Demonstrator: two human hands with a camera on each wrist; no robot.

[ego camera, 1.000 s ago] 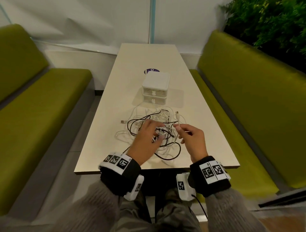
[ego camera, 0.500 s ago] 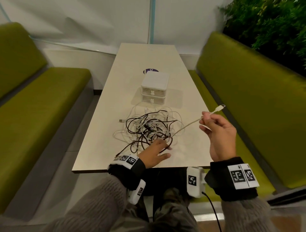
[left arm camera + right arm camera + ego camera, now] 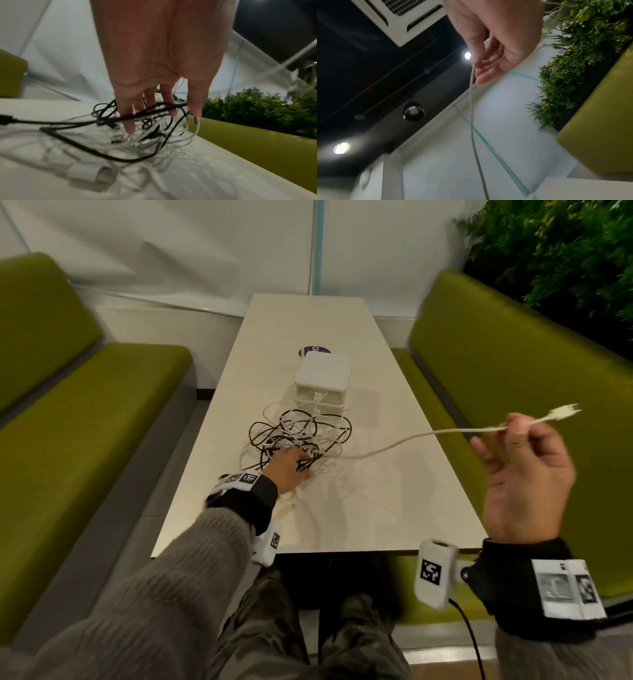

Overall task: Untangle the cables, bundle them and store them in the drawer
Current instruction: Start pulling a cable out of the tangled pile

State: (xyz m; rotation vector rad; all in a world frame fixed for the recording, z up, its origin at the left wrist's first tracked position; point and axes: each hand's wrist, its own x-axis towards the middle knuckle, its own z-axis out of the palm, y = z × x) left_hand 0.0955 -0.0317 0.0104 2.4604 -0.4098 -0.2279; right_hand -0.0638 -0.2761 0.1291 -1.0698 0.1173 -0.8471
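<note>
A tangle of black and white cables (image 3: 301, 436) lies on the cream table (image 3: 376, 501), in front of a small white drawer unit (image 3: 322, 381) whose drawers are closed. My left hand (image 3: 294, 470) rests flat on the near side of the tangle with straight fingers (image 3: 128, 127) poking in among the cables (image 3: 106, 152); a black strand crosses in front of them. My right hand (image 3: 510, 428) is raised over the right bench. It pinches a white cable (image 3: 411, 436) just behind its plug (image 3: 561, 410). The cable (image 3: 472, 121) runs taut from that hand (image 3: 479, 65) back into the tangle.
Green benches (image 3: 85, 440) flank the table on both sides, with a plant wall (image 3: 565, 251) behind the right one. A round dark sticker (image 3: 313, 350) lies behind the drawer unit. My knees are under the table's near edge.
My right hand has pulled the white cable's end farther right and higher, drawing more of it out of the tangle. My left hand has slid forward onto the tangle.
</note>
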